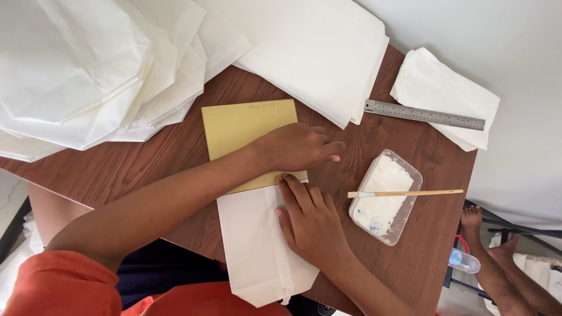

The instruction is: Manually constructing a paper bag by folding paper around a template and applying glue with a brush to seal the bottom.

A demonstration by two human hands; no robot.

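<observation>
White paper bag (pixel 257 246) lies flat at the table's (pixel 117 169) near edge, under my right hand (pixel 310 219), fingers spread and pressing; my left hand (pixel 295 146), palm down, flattens the yellow card (pixel 240 126) tucked into it.

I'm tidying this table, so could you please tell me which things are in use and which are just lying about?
In use:
left hand pressing the yellow card
right hand flat on the white paper bag

Lying about:
steel ruler
paste tub with the brush across it
loose paper stacks
</observation>
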